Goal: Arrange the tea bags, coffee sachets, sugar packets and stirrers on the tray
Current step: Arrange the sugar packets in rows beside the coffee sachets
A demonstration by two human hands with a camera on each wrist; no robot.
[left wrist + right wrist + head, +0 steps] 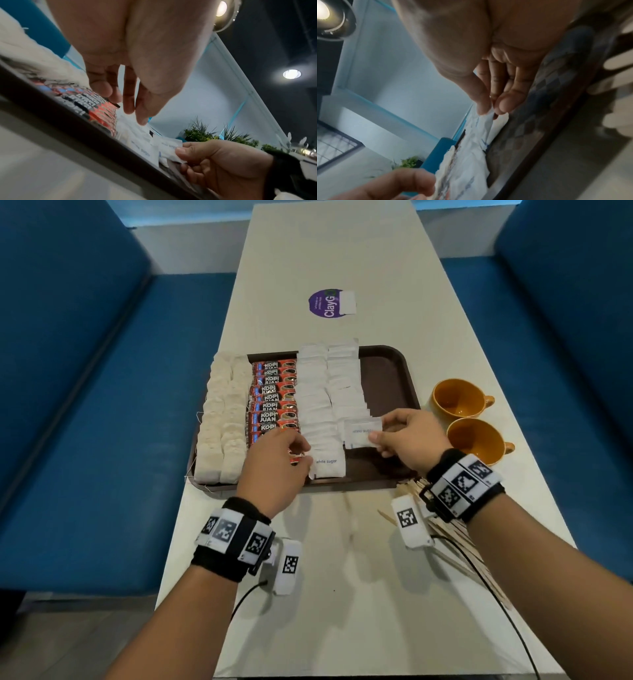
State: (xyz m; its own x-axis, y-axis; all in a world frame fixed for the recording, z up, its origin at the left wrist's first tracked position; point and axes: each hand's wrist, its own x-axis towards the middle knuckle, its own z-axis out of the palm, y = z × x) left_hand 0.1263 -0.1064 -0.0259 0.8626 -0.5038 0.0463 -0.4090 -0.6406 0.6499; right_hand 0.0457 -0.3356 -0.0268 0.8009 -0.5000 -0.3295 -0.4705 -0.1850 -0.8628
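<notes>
Tea bags point(222, 419), coffee point(274, 398), sugar rows sit on tray point(394, 364) mid-frame. My right hand point(407, 436) pinches a sugar packet point(361, 433); left hand point(274, 467) curled, grip unclear. Stirrers point(455, 539) lower right on surface, not yet placed.

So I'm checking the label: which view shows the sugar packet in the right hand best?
The head view: the sugar packet lies face-up over the tray, pinched by the right hand, its print faint. The left wrist view shows it small and oblique; the right wrist view shows it crumpled and blurred.

Blue booth seats point(85, 405), ceiling lamps point(291, 74)
</notes>
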